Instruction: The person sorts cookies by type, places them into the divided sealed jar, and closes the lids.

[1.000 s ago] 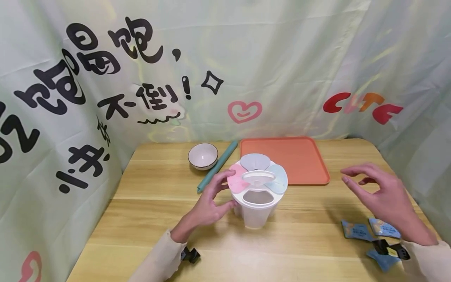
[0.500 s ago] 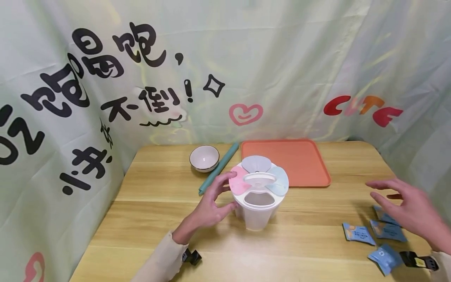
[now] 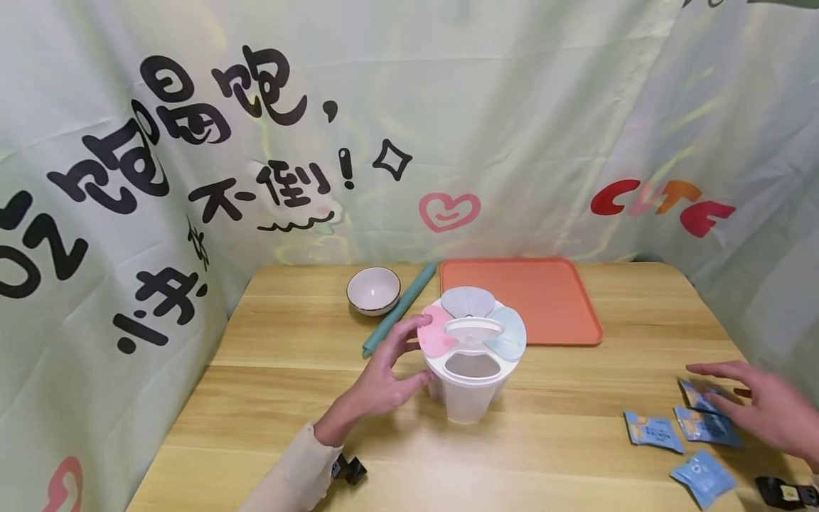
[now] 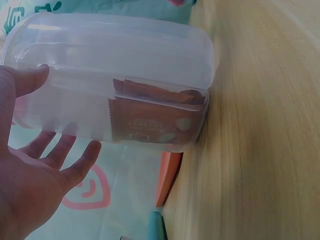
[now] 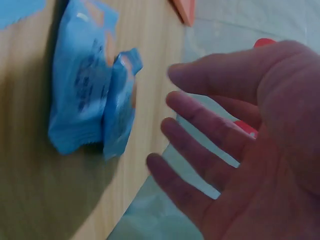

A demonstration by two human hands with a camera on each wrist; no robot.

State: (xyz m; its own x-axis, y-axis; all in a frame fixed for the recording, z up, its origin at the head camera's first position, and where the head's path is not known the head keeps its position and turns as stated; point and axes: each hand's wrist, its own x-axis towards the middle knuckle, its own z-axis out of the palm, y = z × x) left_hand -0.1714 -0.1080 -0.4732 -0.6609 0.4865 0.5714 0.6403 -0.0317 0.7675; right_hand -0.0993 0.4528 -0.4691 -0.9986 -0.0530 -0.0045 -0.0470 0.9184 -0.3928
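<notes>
Pale cloth (image 3: 525, 107) hangs around the wooden surface (image 3: 563, 455), with big black writing, a pink heart (image 3: 450, 212) and the word CUTE in bright letters. Near the middle stands a see-through pot (image 3: 470, 404) with a white lid (image 3: 441, 366). The lid has three round petals, one pink, one pale purple and one light blue, and a gap at the front. Red-brown packets (image 4: 160, 120) sit inside the pot, low down. The left hand (image 3: 390, 373) holds the pot's side, partly open around it, thumb on one side and fingers on the other. Over at the right edge, the right hand (image 3: 768, 409) has its fingers apart and holds nothing. It is just above some of the four small blue packets (image 3: 704, 478). Two of those packets lie close together near the hand (they overlap in the right wrist view), and the other two lie nearby. Behind the pot is a flat orange tray (image 3: 544, 302). To its left are a green stick (image 3: 398, 313) and a white bowl (image 3: 373, 290) with a dark rim, just beside each other.
</notes>
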